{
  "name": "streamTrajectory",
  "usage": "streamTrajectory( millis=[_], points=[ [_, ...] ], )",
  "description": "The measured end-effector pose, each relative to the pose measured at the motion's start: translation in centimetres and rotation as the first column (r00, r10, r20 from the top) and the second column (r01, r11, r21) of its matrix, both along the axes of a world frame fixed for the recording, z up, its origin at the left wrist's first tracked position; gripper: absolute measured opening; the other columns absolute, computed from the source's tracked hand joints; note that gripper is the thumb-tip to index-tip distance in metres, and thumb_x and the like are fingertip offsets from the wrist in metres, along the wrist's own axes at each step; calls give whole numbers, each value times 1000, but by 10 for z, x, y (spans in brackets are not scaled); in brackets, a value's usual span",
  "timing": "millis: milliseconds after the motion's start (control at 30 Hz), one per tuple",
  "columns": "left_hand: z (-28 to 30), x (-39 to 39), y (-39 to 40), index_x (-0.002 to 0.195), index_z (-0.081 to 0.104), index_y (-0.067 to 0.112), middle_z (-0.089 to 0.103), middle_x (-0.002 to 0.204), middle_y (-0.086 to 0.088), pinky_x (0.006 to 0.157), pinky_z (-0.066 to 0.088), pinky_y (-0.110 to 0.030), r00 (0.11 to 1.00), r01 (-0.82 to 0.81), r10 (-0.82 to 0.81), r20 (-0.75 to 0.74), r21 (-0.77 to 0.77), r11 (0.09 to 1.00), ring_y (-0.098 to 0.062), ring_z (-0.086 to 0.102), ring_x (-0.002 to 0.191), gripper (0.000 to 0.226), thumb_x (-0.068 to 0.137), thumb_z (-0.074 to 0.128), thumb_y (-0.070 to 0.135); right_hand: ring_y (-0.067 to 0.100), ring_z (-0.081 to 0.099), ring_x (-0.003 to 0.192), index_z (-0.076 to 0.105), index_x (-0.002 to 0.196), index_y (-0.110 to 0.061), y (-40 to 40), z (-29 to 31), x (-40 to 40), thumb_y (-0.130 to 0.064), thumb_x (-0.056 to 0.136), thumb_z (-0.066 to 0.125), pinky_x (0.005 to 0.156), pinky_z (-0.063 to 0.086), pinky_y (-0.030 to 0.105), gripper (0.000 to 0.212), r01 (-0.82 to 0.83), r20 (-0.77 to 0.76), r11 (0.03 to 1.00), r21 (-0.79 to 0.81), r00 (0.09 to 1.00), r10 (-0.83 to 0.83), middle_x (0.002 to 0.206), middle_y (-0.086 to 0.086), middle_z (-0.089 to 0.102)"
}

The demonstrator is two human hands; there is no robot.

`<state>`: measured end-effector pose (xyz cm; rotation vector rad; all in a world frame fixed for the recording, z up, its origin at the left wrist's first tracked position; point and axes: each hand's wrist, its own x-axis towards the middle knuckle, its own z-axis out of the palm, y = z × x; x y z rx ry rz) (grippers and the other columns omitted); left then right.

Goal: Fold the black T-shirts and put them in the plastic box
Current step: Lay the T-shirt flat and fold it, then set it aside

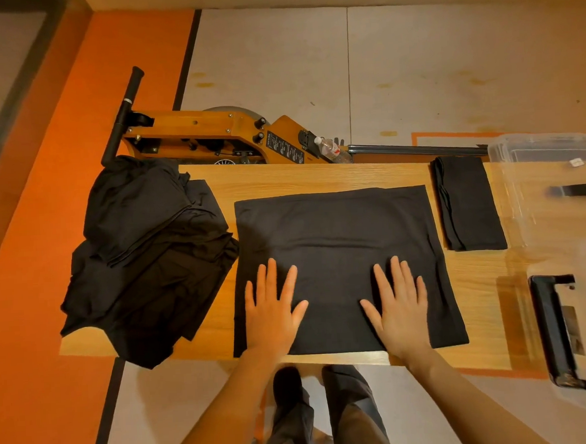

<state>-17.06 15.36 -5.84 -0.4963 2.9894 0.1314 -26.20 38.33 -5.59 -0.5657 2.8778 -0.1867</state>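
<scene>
A black T-shirt [336, 229] lies flat as a wide rectangle in the middle of the wooden table [309, 176]. My left hand [273, 309] and my right hand [401, 304] press flat on its near half, fingers spread, a short gap between the thumbs. A heap of unfolded black T-shirts [146, 251] covers the table's left end and hangs over its edge. A folded black T-shirt [469, 204] lies as a narrow strip at the right, beside the clear plastic box [524, 207], which stands at the table's right end with black handles.
A wooden rowing machine [211, 137] with a black handlebar stands behind the table, a plastic water bottle [331, 149] resting on it. Orange and grey floor mats surround the table. My legs stand at the near edge.
</scene>
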Motion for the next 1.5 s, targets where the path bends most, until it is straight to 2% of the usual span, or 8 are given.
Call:
streamTrajectory(
  millis=[200,433,600,733,900,1100,1267,1500],
  points=[
    [-9,47,13,150,26,31,31,155,-14,107,34,-53,999,15,-16,46,30,999,-34,30,142,77,84,57,58,29,17,149,36,151,-23,8,-8,39,-64,97,13,118,10,47,71,-90,25,995,32,996,89,160,12,26],
    [1,80,-30,152,21,31,24,157,-13,110,27,-52,995,1,2,100,-29,1000,-34,19,145,68,92,16,64,30,15,150,35,152,-21,49,-6,41,-63,94,21,118,12,50,73,81,3,996,28,997,-82,160,12,26],
    [12,82,-43,139,49,24,40,150,-13,100,44,-50,996,32,-33,85,12,999,-32,37,138,57,90,47,53,33,17,149,36,151,-21,56,-2,41,-58,99,32,119,13,52,64,171,-1,984,39,985,-171,159,14,28],
    [25,84,-41,111,70,18,63,120,-11,81,52,-46,996,-85,86,-5,112,990,-33,63,107,48,68,86,33,38,27,144,40,148,-17,62,10,46,-44,96,51,115,24,56,60,371,-11,928,-22,929,-371,155,19,32],
    [35,84,-39,112,63,11,62,107,-7,77,46,-34,888,-434,459,26,375,819,-24,57,99,32,87,70,29,42,51,118,42,139,-5,77,19,38,-29,94,60,98,45,56,54,662,98,726,-184,748,-657,128,23,54],
    [34,81,-36,107,59,11,62,101,-10,70,42,-33,770,-616,615,168,442,652,-27,59,90,20,91,65,23,30,62,88,61,106,-5,89,26,25,-21,98,56,78,54,46,19,761,307,596,-259,649,-696,98,13,66],
    [29,80,-34,84,55,16,59,85,-7,61,38,-29,770,-621,611,185,439,649,-21,54,75,12,93,61,20,31,62,86,66,100,-3,88,25,22,-18,96,60,80,55,47,17,781,305,568,-260,625,-718,94,15,66],
    [33,84,-30,91,49,15,53,74,-2,50,32,-23,798,-552,595,94,510,659,-16,51,64,11,98,53,22,27,57,84,54,105,-6,81,50,31,-17,99,55,73,46,39,12,760,336,514,-398,642,-689,92,10,59]
  ],
)
